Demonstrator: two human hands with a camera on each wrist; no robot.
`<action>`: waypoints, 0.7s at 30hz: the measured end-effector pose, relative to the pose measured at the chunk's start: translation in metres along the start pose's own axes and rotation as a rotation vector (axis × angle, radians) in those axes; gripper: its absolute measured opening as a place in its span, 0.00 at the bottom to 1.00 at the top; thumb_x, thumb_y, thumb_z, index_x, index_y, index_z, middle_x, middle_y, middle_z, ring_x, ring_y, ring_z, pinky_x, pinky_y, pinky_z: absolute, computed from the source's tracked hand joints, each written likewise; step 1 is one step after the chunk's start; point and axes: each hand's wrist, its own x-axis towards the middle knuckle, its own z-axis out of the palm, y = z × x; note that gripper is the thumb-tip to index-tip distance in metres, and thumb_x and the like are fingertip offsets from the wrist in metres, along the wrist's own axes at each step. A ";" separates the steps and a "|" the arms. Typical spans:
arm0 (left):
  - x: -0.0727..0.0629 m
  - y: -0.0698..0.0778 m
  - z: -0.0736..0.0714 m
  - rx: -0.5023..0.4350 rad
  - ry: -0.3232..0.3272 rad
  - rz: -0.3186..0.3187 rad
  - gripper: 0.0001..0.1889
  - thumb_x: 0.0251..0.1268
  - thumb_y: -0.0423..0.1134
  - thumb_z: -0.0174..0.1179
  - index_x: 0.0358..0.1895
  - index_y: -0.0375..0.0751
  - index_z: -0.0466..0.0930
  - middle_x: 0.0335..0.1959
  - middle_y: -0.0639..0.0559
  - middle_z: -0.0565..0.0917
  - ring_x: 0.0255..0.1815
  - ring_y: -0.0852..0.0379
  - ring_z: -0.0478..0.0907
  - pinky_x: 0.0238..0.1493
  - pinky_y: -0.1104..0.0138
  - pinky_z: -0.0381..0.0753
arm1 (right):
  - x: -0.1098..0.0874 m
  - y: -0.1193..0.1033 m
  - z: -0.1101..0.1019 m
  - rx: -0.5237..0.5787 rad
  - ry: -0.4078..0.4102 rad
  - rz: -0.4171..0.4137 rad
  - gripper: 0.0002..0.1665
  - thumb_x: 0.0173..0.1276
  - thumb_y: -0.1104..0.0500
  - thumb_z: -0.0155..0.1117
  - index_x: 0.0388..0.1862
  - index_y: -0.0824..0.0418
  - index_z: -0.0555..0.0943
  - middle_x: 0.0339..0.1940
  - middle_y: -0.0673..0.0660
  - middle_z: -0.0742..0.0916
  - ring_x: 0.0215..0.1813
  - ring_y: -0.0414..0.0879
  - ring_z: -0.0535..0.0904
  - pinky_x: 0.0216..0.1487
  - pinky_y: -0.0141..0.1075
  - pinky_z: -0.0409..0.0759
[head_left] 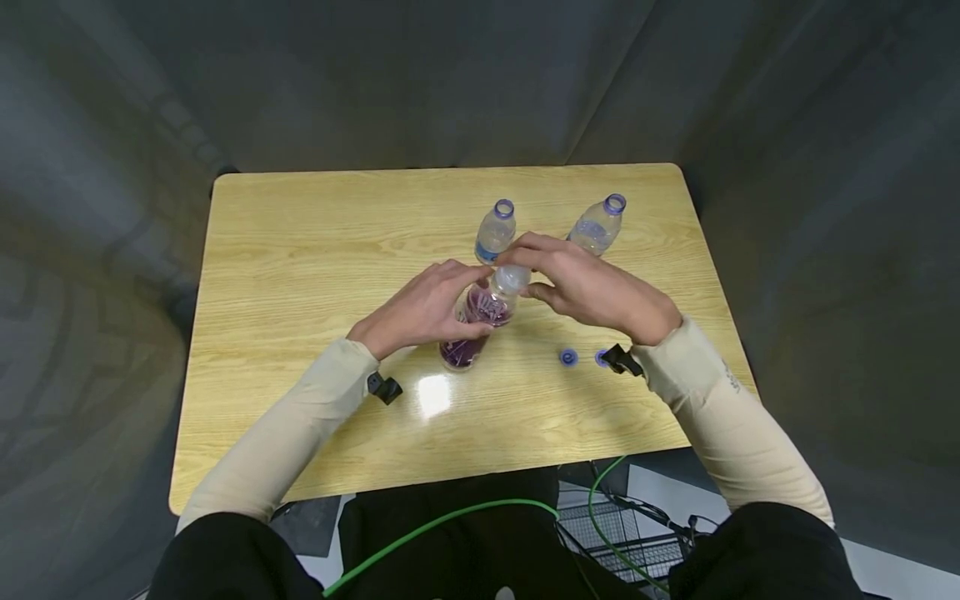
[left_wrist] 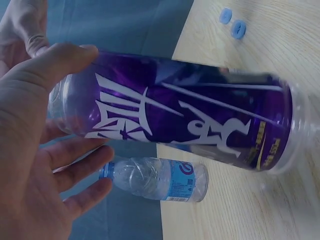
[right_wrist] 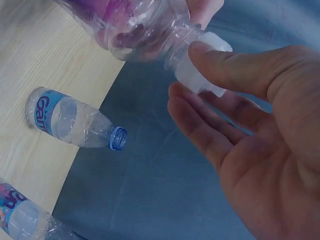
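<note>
My left hand (head_left: 420,310) grips a clear plastic bottle with a purple label (left_wrist: 190,110), thumb on one side and fingers on the other. The bottle is tilted, its base toward me and its neck up to the right. With thumb and fingers, my right hand (head_left: 585,279) pinches a white cap (right_wrist: 192,77) at the bottle's mouth. Some neck threads show beside the cap in the right wrist view.
Beyond the hands stand two clear, uncapped bottles with blue labels, one near the middle (head_left: 495,232) and one farther right (head_left: 596,229). Two blue caps lie on the wooden table (head_left: 315,242), one (head_left: 568,357) left of the other, which is partly behind the right wrist's camera.
</note>
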 end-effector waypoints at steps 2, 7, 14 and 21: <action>0.000 0.000 0.000 -0.009 -0.004 0.001 0.44 0.62 0.62 0.70 0.77 0.45 0.68 0.58 0.55 0.83 0.64 0.52 0.75 0.71 0.51 0.71 | -0.001 0.000 -0.001 0.006 -0.004 -0.002 0.25 0.73 0.68 0.66 0.67 0.60 0.80 0.66 0.55 0.82 0.66 0.49 0.80 0.66 0.44 0.81; 0.000 0.000 0.000 0.005 -0.023 0.005 0.44 0.61 0.62 0.70 0.76 0.45 0.69 0.59 0.54 0.83 0.65 0.52 0.75 0.73 0.51 0.70 | -0.001 -0.001 -0.001 -0.015 -0.022 0.006 0.25 0.72 0.69 0.67 0.67 0.60 0.80 0.65 0.55 0.83 0.66 0.49 0.81 0.66 0.44 0.81; 0.000 0.001 0.000 0.053 -0.030 0.002 0.44 0.59 0.65 0.71 0.74 0.43 0.71 0.57 0.53 0.84 0.63 0.50 0.76 0.72 0.52 0.70 | 0.001 -0.004 -0.002 -0.050 -0.044 0.021 0.25 0.72 0.65 0.69 0.67 0.61 0.82 0.62 0.57 0.84 0.61 0.50 0.83 0.61 0.44 0.84; 0.000 0.003 0.000 0.104 0.009 0.021 0.44 0.57 0.65 0.72 0.72 0.43 0.73 0.61 0.49 0.84 0.63 0.49 0.76 0.69 0.52 0.72 | 0.000 -0.006 -0.002 -0.055 -0.063 0.067 0.24 0.73 0.62 0.69 0.67 0.63 0.81 0.59 0.58 0.84 0.54 0.48 0.84 0.55 0.43 0.85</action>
